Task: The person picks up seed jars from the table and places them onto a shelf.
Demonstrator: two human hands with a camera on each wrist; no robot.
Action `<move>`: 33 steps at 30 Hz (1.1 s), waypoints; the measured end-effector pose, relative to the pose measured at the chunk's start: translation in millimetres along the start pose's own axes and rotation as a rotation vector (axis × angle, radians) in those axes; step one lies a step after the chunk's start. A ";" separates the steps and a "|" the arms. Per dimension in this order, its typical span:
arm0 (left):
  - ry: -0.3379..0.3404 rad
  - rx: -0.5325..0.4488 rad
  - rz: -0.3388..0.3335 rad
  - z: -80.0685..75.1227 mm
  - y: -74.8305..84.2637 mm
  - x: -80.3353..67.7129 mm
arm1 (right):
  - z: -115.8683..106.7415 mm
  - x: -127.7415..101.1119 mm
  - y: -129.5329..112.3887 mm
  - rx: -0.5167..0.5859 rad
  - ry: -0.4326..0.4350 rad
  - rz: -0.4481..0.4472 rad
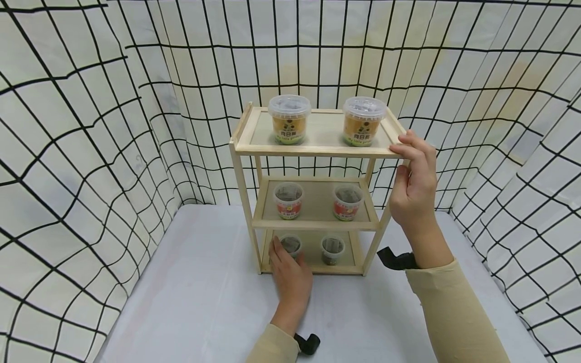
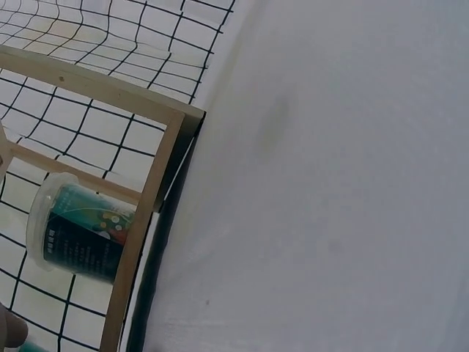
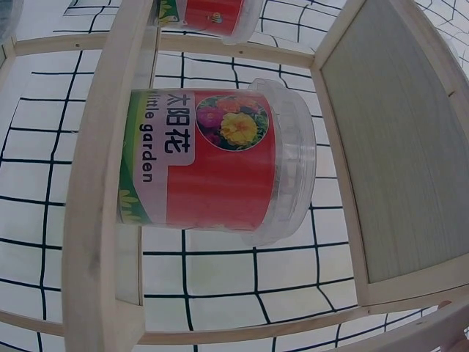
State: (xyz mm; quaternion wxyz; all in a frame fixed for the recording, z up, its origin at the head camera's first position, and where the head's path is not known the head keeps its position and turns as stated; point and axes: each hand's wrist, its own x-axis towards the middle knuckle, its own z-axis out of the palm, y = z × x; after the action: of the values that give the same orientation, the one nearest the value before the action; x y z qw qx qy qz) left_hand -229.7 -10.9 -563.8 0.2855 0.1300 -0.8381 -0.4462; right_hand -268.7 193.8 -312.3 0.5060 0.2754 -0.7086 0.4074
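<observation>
A three-tier wooden shelf stands on a white table. My left hand reaches into the bottom tier and is cupped round the front of the left dark-green tub; its fingers lie along the tub's left side. A second dark-green tub stands to the right, and the left wrist view shows a dark-green tub behind a wooden post. My right hand grips the top tier's front right corner, fingers over the rim and thumb below. The right wrist view looks at a red tub on the middle tier.
Two orange-labelled tubs stand on the top tier and two red-labelled tubs on the middle one. Cloth walls with a black grid close in the white table on three sides.
</observation>
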 end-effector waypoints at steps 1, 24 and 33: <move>0.002 -0.004 -0.002 -0.1 0.7 -0.9 | -0.1 0.3 -1.6 -0.002 -0.003 0.001; 0.047 0.064 0.139 2.5 30.0 -26.7 | -0.6 -3.4 15.6 -0.010 -0.028 0.005; 0.009 0.069 0.179 13.2 40.9 -41.1 | -1.2 -3.9 16.4 0.002 -0.023 0.009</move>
State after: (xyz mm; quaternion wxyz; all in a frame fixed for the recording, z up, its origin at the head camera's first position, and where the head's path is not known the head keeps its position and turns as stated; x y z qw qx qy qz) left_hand -203.1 40.7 -550.9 0.3234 0.0661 -0.8599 -0.3893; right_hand -280.0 203.2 -320.7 0.4955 0.2774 -0.7154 0.4072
